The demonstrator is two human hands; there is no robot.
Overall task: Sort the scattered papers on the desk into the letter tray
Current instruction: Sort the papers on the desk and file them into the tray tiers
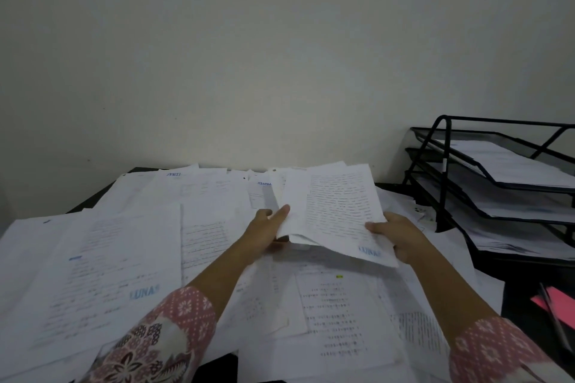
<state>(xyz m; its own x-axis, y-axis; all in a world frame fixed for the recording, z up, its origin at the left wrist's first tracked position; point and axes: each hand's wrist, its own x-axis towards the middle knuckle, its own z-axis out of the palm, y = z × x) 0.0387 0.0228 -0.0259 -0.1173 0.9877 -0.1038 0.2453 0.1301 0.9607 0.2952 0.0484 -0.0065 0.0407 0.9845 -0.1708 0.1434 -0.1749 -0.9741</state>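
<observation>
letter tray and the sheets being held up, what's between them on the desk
In the head view, more loose papers cover the desk between the held sheets and the letter tray.

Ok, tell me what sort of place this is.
Probably an office or study desk: printed sheets cover the dark desk, a black three-tier mesh letter tray holds filed papers, and pink notes lie at right.

A black wire-mesh three-tier letter tray [447, 165] stands on the dark table [529, 277], sheets in every tier. Left of it, white printed papers [102, 274] overlap across the table; above them a white printed sheaf [336, 211] is held up. Before the tray, a dark pen [553, 314] lies on a pink paper slip [564, 305].
</observation>
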